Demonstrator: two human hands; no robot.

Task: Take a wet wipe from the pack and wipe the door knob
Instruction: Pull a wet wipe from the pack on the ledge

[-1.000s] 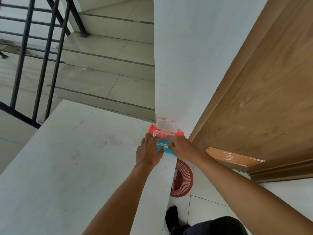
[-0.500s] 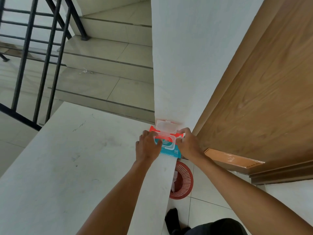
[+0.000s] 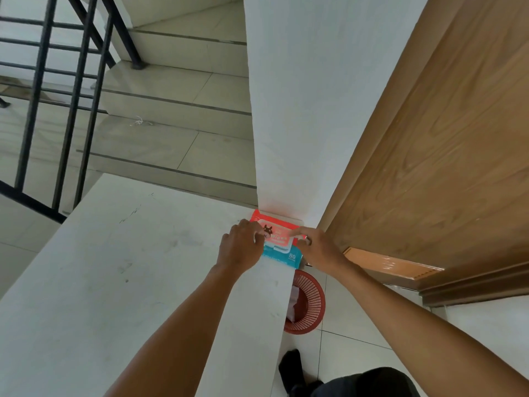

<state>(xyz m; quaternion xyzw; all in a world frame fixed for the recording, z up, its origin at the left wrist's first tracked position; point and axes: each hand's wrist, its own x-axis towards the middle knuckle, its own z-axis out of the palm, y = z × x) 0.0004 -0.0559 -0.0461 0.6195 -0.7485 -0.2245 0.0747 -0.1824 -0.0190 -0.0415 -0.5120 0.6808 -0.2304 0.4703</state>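
A red and blue wet wipe pack (image 3: 286, 255) lies on the white ledge (image 3: 137, 276), pushed against the white pillar. Its clear lid lies flat on the pack. My left hand (image 3: 240, 247) grips the pack's left edge, with the thumb on top. My right hand (image 3: 317, 245) is at the pack's right side, and its straight index finger presses down on the lid. No wipe is in either hand. The wooden door (image 3: 443, 167) stands to the right; its knob is out of view.
A red plastic basket (image 3: 313, 302) with white wipes in it sits on the tiled floor below the ledge. My dark-socked foot (image 3: 290, 368) is near it. Stairs (image 3: 171, 116) and a black railing (image 3: 74, 90) lie to the left.
The pack's lid stood open in both earlier frames and now lies flat. My right hand moved from the opening onto the lid. My left hand stayed at the left edge.
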